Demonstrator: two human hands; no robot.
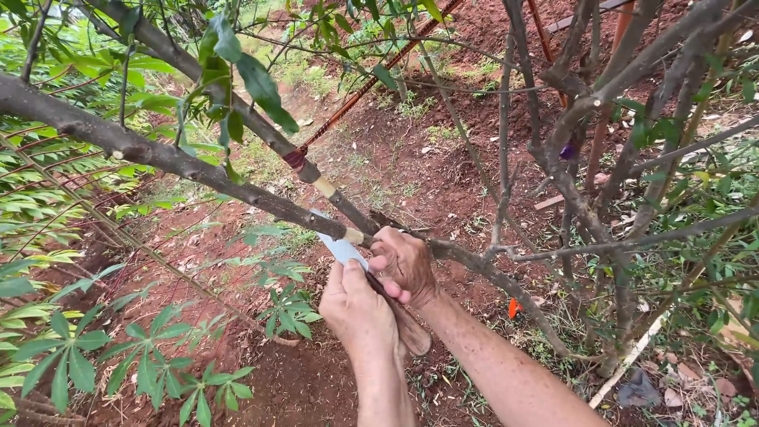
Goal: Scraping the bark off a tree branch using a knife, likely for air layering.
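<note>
A grey-barked branch [237, 186] runs from the upper left down to the middle. It has a pale ring of stripped bark [353, 236] right by my hands. My left hand [357, 307] is closed on a knife, thumb against its pale blade [341, 250], which lies under the branch at the ring. The knife's brown handle [407, 328] sticks out downward between my hands. My right hand [405, 265] is wrapped around the branch just right of the ring. A second branch above shows another pale stripped patch [324, 187].
Thin bare stems [506, 150] and thicker trunks [585, 213] crowd the right side. Leafy green shoots [71, 356] fill the left and lower left. Red-brown soil [300, 379] lies below. A small orange object [514, 307] sits on the ground near my right forearm.
</note>
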